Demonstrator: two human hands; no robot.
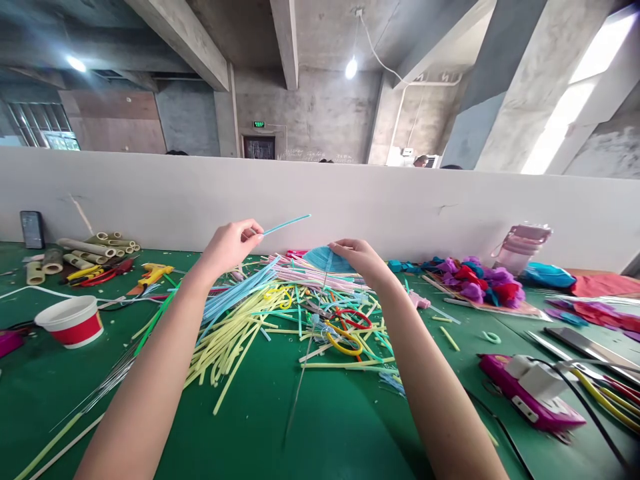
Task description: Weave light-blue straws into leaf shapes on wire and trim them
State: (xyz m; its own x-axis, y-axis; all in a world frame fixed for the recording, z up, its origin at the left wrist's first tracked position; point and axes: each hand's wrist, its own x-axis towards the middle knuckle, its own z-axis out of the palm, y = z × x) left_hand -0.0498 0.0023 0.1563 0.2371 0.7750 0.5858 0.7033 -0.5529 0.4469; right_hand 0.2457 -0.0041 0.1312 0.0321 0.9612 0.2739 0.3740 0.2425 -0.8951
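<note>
My left hand (235, 245) pinches one end of a thin blue pipe cleaner (287, 224), which points up and to the right. In my right hand (357, 255) is a blue petal-shaped piece (323, 259), held at its upper edge. A long thin wire (303, 373) hangs down from that piece toward the front of the table. Below both hands lies a loose heap of yellow pipe cleaners (235, 333), blue pipe cleaners (240, 288) and pink pipe cleaners (320, 275). Red-handled scissors (356, 319) and yellow-handled scissors (345, 341) rest among them.
On the left are a paper cup (75, 320), a yellow glue gun (154, 274), pliers (100, 272) and bamboo pieces (95, 248). Purple and red flowers (475, 280), a pink bottle (523, 248) and a power strip (530, 393) stand right. A white partition (250, 193) closes the back.
</note>
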